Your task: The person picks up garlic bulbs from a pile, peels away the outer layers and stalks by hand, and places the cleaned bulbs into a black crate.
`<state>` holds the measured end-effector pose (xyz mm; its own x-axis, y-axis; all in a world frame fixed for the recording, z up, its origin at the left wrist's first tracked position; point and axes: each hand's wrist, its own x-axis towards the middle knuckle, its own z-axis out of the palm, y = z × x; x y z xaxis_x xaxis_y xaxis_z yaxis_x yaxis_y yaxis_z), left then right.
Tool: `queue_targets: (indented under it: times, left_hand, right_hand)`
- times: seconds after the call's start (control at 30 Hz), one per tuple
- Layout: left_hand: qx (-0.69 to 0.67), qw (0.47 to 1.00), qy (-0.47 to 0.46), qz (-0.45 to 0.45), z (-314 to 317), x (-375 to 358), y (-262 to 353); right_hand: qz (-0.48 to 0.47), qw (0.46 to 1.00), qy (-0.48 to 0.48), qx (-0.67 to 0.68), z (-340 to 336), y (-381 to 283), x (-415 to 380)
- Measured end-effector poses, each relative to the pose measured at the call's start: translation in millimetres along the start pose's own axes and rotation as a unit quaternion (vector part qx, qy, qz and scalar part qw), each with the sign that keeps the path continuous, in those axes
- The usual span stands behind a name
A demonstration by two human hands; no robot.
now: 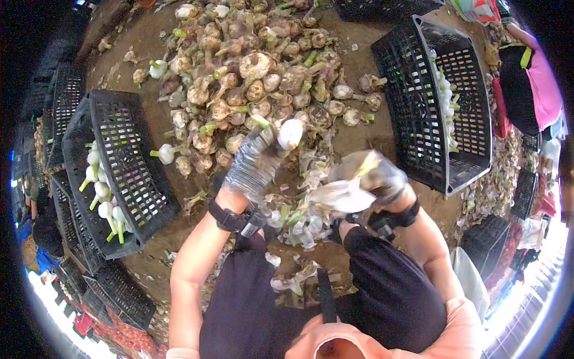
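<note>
My gloved left hand [256, 163] is closed around a white garlic bulb [290, 134], whose cut green stem sticks out to the left. To the right, my gloved right hand [376, 179] is blurred, with whitish garlic skin [342, 196] and a yellow-green strip at its fingers; the exact grip is smeared. Just beyond both hands lies a large heap of unpeeled garlic [239, 90] with stems. Loose peeled skins [305, 221] are scattered on the ground between my feet.
A black crate [158, 179] with white bulbs stands at left, another [400, 113] at right. One pale bulb [166, 154] lies beside the left crate. A person in pink [541, 90] is at upper right. More crates [122, 293] stand at lower left.
</note>
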<state>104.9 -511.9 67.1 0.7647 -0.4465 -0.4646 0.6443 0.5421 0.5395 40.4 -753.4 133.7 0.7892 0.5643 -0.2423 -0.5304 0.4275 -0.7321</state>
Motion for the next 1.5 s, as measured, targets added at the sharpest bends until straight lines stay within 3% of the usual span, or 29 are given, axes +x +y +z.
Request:
queue_targets:
  times: [0.03,0.1,0.13,0.17,0.23,0.27,0.3,0.33,0.5,0.53,0.57,0.63,0.7,0.83,0.93,1.03,1.1,1.23,1.27,1.33,1.37,1.43,1.47,1.5]
  left_hand:
    - [-0.022,0.999,0.020,-0.025,6.0,-2.2,5.5]
    - [-0.030,0.998,0.039,-0.036,13.2,-5.8,8.3]
    - [-0.039,0.996,0.059,-0.048,16.2,-6.8,8.7]
    - [-0.038,0.996,0.059,-0.047,18.5,-6.8,8.9]
    - [0.058,0.997,0.055,-0.015,21.9,-7.4,7.3]
    - [0.047,0.997,0.051,-0.016,24.2,-10.0,6.6]
    - [0.046,0.997,0.051,-0.018,27.6,-12.3,6.8]
    - [0.072,0.996,0.052,-0.019,31.6,-13.3,8.0]
    - [0.190,0.979,0.071,-0.002,48.8,-18.7,3.3]
    - [0.292,0.954,0.053,0.035,48.1,-19.2,3.8]
    - [0.292,0.954,0.054,0.035,47.8,-18.9,2.5]
    - [0.091,0.993,0.074,-0.028,47.1,-17.4,-1.0]
    - [0.088,0.993,0.074,-0.030,46.1,-18.7,-1.2]
    - [0.129,0.988,0.081,-0.013,45.3,-18.6,-3.6]
    - [0.232,0.969,0.070,0.040,35.3,-11.3,-11.6]
    - [0.182,0.979,0.087,0.042,38.7,-14.3,-11.4]
    - [0.183,0.978,0.086,0.041,39.5,-14.5,-9.2]
    - [0.205,0.974,0.087,0.042,37.8,-13.1,-9.6]
    - [0.205,0.974,0.087,0.042,38.7,-13.6,-8.6]
    - [0.367,0.917,0.105,0.111,45.3,-14.9,-4.7]
    - [0.366,0.918,0.105,0.112,46.2,-14.9,-6.5]
    - [0.360,0.910,0.059,0.199,46.1,-15.5,-11.4]
    - [0.413,0.877,0.053,0.239,43.9,-14.8,-11.5]
    - [0.413,0.877,0.052,0.239,42.3,-15.4,-11.0]
  right_hand:
    - [0.002,1.000,-0.013,0.029,-8.8,-7.8,-2.7]
    - [0.094,0.988,0.045,-0.117,-6.7,-18.9,5.3]
    - [0.062,0.869,0.047,-0.489,-1.9,-13.2,11.0]
    - [0.113,0.730,0.071,-0.670,-10.1,5.6,15.1]
    - [-0.012,0.657,0.128,-0.743,-11.7,18.0,28.8]
    - [-0.010,0.657,0.127,-0.743,-10.9,18.7,30.8]
    - [0.027,0.844,0.198,-0.498,-2.4,10.5,34.3]
    - [0.060,0.944,0.252,-0.203,3.5,6.2,38.5]
    - [-0.004,0.938,0.322,-0.127,13.2,29.2,55.0]
    - [-0.029,0.931,0.326,-0.159,8.7,37.3,55.3]
    - [-0.053,0.923,0.329,-0.192,5.1,42.7,54.9]
    - [-0.047,0.935,0.308,-0.171,4.1,40.9,51.3]
    - [-0.048,0.952,0.278,-0.119,3.9,41.9,47.5]
    - [-0.074,0.936,0.303,-0.165,-6.6,49.8,48.2]
    - [-0.047,0.934,0.299,-0.190,-6.8,44.0,49.6]
    - [0.003,0.918,0.304,-0.256,-5.0,40.3,51.2]
    - [-0.003,0.947,0.270,-0.174,-3.7,40.4,48.1]
    - [0.010,0.938,0.279,-0.205,-3.6,40.9,45.7]
    - [0.000,0.948,0.294,-0.124,-2.8,39.9,45.9]
    - [0.001,0.946,0.323,-0.018,4.1,31.0,47.7]
    - [0.001,0.946,0.323,-0.019,7.5,26.3,48.0]
    - [-0.014,0.937,0.320,-0.137,11.7,22.0,47.5]
    - [0.003,0.939,0.326,-0.108,9.2,21.1,49.1]
    - [0.003,0.939,0.327,-0.108,8.1,21.8,49.3]
